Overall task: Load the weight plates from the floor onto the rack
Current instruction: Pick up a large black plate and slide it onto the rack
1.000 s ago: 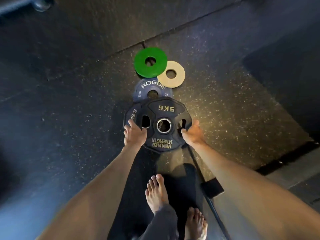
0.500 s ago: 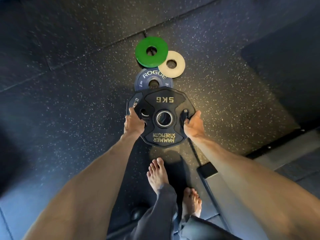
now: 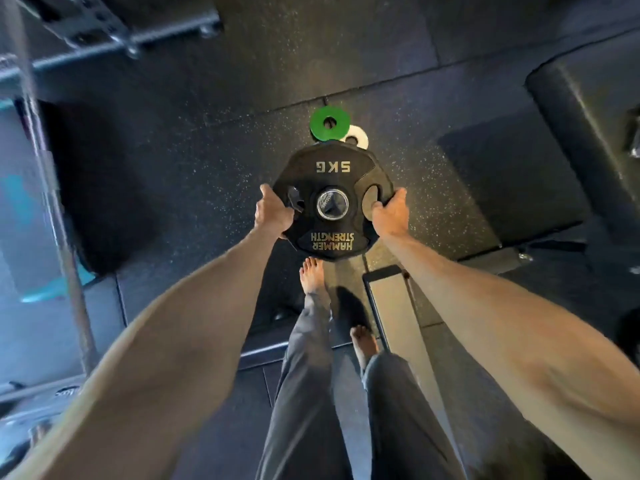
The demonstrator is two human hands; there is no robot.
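A black 5 kg plate [image 3: 332, 174] marked Hammer Strength hangs flat in the air above the floor, held by both hands. My left hand [image 3: 272, 213] grips its left grip slot and my right hand [image 3: 389, 216] grips the right one. Beyond it on the rubber floor lie a small green plate [image 3: 329, 124] and a small white plate [image 3: 358, 138], partly hidden by the black plate. The other dark plates beneath are hidden. Black rack beams [image 3: 104, 32] show at the top left.
A steel bar [image 3: 59, 216] runs down the left side. A padded black bench [image 3: 581, 133] stands at the right. A flat grey panel [image 3: 391, 306] lies on the floor by my bare feet [image 3: 313, 275]. Speckled black rubber floor [image 3: 207, 174] lies to the left.
The black plate has come up off the pile and nearer the camera, held in both hands. The view has risen, and the rack beams, bar and bench have come into sight.
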